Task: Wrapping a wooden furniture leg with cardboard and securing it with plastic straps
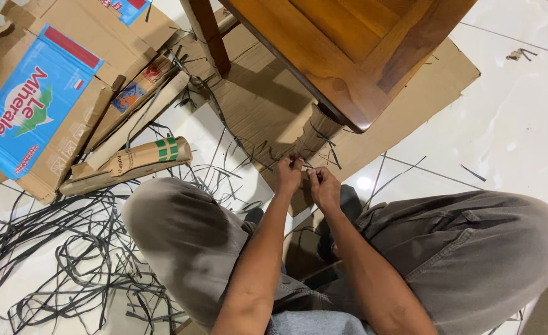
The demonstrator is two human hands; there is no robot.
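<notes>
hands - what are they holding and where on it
Left hand and right hand pinch a thin dark strip between fingertips; which part cannot be told.

This looks like a room in a home used as a makeshift workshop. The glossy white tiled floor (522, 118) is spread with flattened brown cardboard boxes (51, 93) and a loose tangle of thin dark strips (69, 260). A varnished brown wooden furniture piece (348, 43) stands on cardboard, its leg bound with strips.

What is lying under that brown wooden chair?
Flattened brown cardboard covers the white tiled floor beneath the brown wooden chair, with thin dark strips scattered on it. The seat hides whatever cardboard lies directly under its middle.
</notes>
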